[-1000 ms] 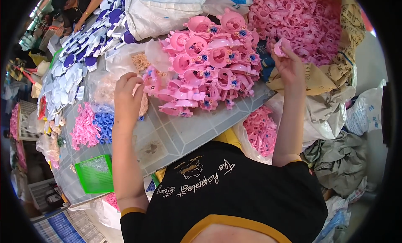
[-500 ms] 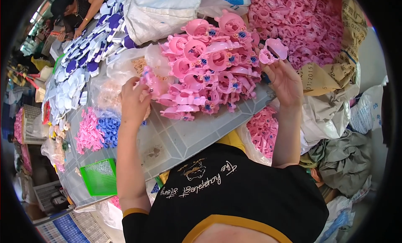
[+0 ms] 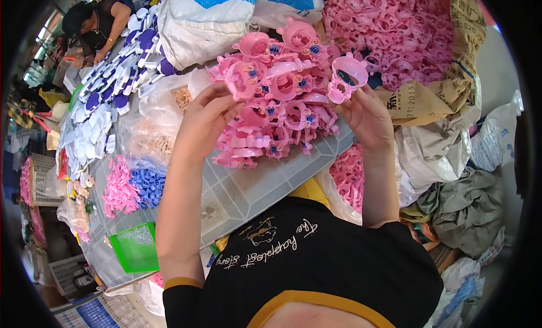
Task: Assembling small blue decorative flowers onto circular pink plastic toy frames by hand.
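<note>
Between the fingers of my left hand [image 3: 206, 116] is a pink plastic ring-shaped piece [image 3: 241, 82], held up at the left side of a heap. My right hand [image 3: 370, 119] pinches another pink plastic frame [image 3: 346, 74], with a large round opening above a smaller one, at the heap's right side. The heap [image 3: 282, 122] is made of similar pink frames, several with small blue parts fitted on them. It lies on a grey table [image 3: 226, 198] and partly shows behind both held pieces. My left fingertips are partly hidden behind the piece.
Small pink parts [image 3: 120, 187] and blue parts [image 3: 148, 187] lie in piles at the left, near a green tray [image 3: 135, 259]. A large sack of pink frames [image 3: 395, 34] stands at the far right. White and purple pieces [image 3: 107, 90] spread toward another person [image 3: 99, 25].
My left hand has moved right to the heap's edge, and the pink piece in it is now raised before the heap. My right hand has shifted slightly left and down with its pink frame.
</note>
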Demonstrator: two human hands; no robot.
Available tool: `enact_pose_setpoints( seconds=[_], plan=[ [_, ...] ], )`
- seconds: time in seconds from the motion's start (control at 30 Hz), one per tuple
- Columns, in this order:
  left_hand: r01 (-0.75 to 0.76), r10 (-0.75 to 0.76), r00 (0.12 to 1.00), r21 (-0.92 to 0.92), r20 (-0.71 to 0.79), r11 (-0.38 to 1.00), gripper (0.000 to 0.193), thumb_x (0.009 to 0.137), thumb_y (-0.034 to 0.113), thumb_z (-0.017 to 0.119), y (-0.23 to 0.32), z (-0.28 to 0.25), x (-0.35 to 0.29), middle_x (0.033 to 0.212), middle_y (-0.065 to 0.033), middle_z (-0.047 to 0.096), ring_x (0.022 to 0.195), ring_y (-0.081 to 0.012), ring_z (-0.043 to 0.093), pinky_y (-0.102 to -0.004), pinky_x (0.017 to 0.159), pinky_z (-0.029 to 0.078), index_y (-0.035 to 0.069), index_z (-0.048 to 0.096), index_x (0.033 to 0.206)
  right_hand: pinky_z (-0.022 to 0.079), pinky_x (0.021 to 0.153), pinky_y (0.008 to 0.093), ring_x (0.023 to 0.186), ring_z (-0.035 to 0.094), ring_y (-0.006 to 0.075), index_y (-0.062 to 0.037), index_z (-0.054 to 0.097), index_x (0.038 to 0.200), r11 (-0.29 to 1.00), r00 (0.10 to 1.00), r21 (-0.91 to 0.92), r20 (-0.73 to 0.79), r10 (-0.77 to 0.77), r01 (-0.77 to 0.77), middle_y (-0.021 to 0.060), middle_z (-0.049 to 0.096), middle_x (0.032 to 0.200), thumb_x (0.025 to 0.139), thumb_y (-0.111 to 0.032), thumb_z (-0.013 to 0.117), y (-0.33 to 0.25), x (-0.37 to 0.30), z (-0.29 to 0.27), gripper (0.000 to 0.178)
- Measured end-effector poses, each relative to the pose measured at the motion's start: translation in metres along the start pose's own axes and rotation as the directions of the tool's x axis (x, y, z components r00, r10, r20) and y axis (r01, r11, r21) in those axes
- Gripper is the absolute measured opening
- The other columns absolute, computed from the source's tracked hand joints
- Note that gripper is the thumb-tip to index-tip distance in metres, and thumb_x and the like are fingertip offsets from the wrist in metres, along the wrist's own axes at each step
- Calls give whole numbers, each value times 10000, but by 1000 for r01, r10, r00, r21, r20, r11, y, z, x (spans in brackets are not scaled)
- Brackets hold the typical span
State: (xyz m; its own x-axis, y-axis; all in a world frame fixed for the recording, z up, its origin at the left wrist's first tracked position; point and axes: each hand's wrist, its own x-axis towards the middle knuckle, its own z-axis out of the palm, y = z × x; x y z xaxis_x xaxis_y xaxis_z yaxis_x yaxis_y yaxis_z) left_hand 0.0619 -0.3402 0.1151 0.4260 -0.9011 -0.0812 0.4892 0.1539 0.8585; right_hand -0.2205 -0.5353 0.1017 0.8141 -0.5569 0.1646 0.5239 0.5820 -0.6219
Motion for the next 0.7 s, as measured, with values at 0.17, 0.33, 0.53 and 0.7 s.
enact_pose_setpoints(
  seconds=[0.17, 0.33, 0.53, 0.7],
  plan=[
    [-29, 81, 990, 400, -113, 916, 314, 956, 64, 670, -8, 10, 4, 1136, -123, 666, 987, -210, 681, -316, 884, 567, -56, 570, 1227, 557, 1046, 497, 1330, 554, 370, -2, 289, 1554, 999, 993, -39, -111, -41, 37, 259, 451, 1512, 1051, -70, 488, -5, -13, 4, 546],
    [-91, 246, 966, 784, -81, 615, 348, 891, 43, 705, -16, -1, 1, 1071, -142, 681, 902, -188, 694, -309, 790, 565, -35, 553, 1194, 546, 1050, 531, 1337, 547, 372, -23, 281, 1566, 996, 997, -67, -52, -61, 58, 253, 425, 1533, 1041, -130, 536, -4, -21, 12, 594],
    [-158, 411, 905, 813, -107, 560, 412, 835, 63, 738, -18, 14, -7, 1058, -165, 689, 869, -201, 705, -323, 767, 568, -35, 534, 1180, 564, 1017, 527, 1301, 581, 354, -27, 295, 1568, 999, 1000, -36, -6, 9, -9, 252, 453, 1518, 1011, -237, 610, 14, -19, 36, 674],
    [-99, 304, 948, 827, -90, 554, 480, 835, 103, 769, -9, 19, -19, 1147, -213, 699, 920, -239, 725, -355, 799, 581, -19, 528, 1232, 580, 978, 547, 1237, 625, 364, -29, 290, 1573, 991, 991, -33, 49, 128, -127, 255, 468, 1502, 969, -246, 677, 27, -12, 56, 750]
  ],
)
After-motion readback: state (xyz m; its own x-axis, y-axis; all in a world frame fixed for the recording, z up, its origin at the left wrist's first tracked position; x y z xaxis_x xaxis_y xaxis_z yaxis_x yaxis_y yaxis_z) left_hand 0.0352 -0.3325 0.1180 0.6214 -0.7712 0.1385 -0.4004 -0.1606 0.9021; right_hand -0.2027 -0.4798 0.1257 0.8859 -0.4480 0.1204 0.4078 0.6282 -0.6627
